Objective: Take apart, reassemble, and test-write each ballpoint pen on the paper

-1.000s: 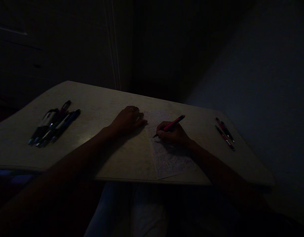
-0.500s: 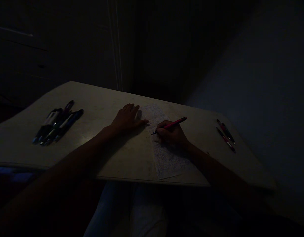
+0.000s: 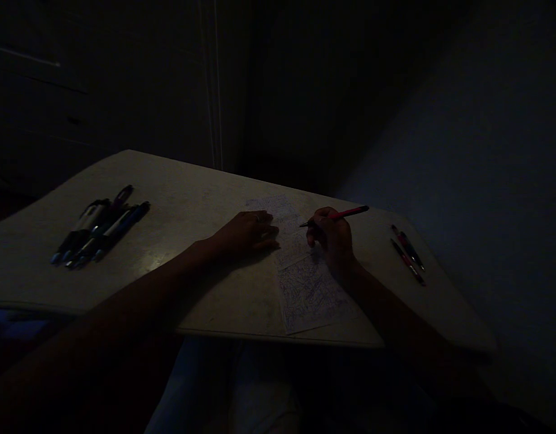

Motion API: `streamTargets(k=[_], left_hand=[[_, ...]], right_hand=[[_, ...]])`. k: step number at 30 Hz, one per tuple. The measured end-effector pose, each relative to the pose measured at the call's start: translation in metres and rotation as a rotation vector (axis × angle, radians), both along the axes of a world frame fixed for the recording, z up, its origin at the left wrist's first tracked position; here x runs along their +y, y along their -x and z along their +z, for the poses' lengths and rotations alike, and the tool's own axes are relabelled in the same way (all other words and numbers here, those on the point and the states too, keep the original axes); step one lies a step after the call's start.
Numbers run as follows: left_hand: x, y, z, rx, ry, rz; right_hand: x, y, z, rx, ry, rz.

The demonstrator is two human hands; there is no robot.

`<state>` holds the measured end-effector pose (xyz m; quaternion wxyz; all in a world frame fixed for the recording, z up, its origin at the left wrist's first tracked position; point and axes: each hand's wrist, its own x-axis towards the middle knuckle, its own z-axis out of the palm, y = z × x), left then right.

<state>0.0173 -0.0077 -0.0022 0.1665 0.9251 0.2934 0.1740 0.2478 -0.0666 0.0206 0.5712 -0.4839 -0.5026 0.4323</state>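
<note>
A long sheet of paper (image 3: pixel 311 295), covered with dense scribbled pen marks and creased across, lies on the table. My left hand (image 3: pixel 248 232) rests at the paper's left edge, fingers stretched out with the tips on it; a ring shows on one finger. Over the right side of the sheet, my right hand (image 3: pixel 334 238) grips a red pen (image 3: pixel 350 213) in a writing hold. The pen's tip points left and seems just above the paper; in this dim light I cannot tell whether it touches.
The pale table (image 3: pixel 232 301) has a heap of several pens (image 3: pixel 101 229) on its left side. Near the right edge lie a few more pens (image 3: pixel 408 253). A wall (image 3: pixel 462 163) stands on the right, and a dark cabinet (image 3: pixel 101 90) behind.
My right hand has moved up and right with the pen, off the lower writing. My left hand has shifted toward me and to the right, onto the paper's edge.
</note>
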Motion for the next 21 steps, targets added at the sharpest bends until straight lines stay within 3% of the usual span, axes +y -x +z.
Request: streamTargets(k=[7,12,21], left_hand=[[0.006,0.008,0.001,-0.03,0.023,-0.002],[0.005,0.009,0.001,-0.022,0.042,-0.004],[0.0,0.009,0.006,0.042,0.042,0.029]], right_hand=[[-0.017,-0.003,-0.009,-0.132,0.169,0.214],[-0.026,-0.003,-0.005,-0.317,0.183,0.321],[-0.031,0.002,-0.009,-0.443,0.148,0.247]])
